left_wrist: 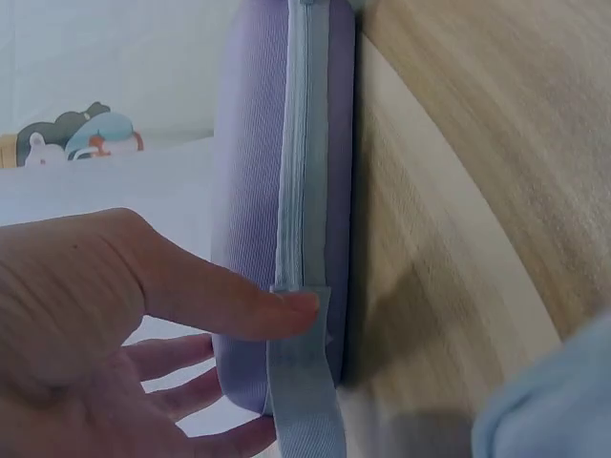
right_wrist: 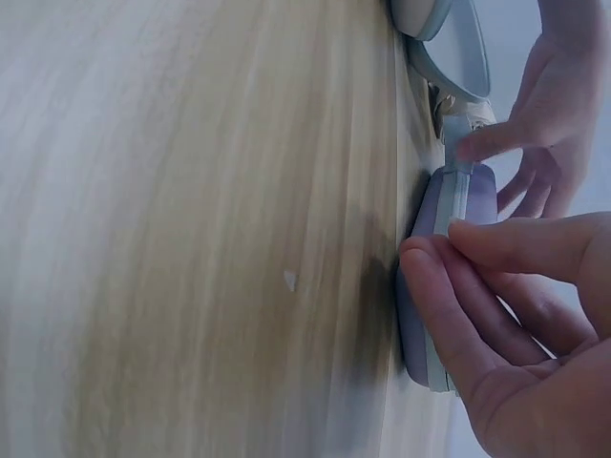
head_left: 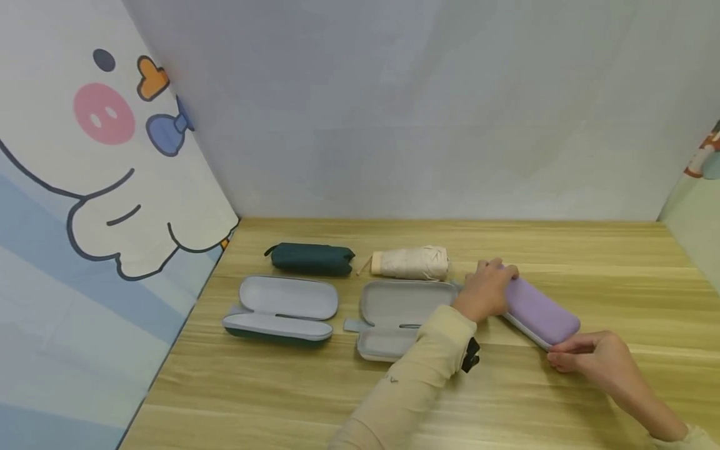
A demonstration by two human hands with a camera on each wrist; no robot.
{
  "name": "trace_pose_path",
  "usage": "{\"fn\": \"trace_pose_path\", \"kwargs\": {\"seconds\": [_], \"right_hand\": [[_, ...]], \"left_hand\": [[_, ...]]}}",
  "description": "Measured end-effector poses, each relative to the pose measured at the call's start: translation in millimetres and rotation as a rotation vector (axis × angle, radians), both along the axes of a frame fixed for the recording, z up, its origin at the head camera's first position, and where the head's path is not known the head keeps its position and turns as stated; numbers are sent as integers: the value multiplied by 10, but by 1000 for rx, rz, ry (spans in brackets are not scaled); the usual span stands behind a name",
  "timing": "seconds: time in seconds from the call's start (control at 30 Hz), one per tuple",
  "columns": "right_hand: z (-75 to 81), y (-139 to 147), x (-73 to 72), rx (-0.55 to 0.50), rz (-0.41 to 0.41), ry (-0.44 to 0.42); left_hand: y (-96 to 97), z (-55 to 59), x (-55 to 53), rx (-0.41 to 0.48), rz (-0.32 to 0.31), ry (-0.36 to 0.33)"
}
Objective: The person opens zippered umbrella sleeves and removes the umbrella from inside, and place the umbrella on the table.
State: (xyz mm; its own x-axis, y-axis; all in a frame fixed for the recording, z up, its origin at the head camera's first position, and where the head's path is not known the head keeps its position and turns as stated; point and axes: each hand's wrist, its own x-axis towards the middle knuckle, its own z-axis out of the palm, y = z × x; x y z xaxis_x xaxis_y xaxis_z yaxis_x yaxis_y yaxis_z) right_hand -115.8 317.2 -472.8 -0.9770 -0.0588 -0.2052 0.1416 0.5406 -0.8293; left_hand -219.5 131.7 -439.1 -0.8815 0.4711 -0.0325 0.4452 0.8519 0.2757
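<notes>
A purple zippered case (head_left: 541,307) lies closed and slanted on the right of the table. My left hand (head_left: 488,289) grips its far left end; in the left wrist view the thumb presses the grey strap (left_wrist: 304,382) and the other fingers lie behind the case. At the near right end, my right hand (head_left: 604,359) pinches at the case's zipper with thumb and forefinger. In the right wrist view these fingertips meet at the grey zipper seam (right_wrist: 443,202), hiding the pull between them. The case's contents are hidden.
Left of my hands stand two open cases, one dark green (head_left: 281,339) with pale lining, one beige (head_left: 382,347), partly behind my left sleeve. Behind them lie a dark green folded umbrella (head_left: 311,259) and a beige one (head_left: 413,263). A wall closes the table's back.
</notes>
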Motion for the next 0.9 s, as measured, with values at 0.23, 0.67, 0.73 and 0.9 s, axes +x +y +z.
{"fn": "trace_pose_path", "kwargs": {"seconds": [0.23,0.67,0.73,0.9], "right_hand": [[16,108,-9,54,-10,-12],[7,254,6,119,-50,37],[13,275,10,140,-55,40],[31,306,11,170,-67,48]], "left_hand": [[-34,20,-30,-10,18,-56],[-94,4,-44,26,25,-101],[-95,5,-46,24,25,-116],[-109,23,-43,4,16,-136]]}}
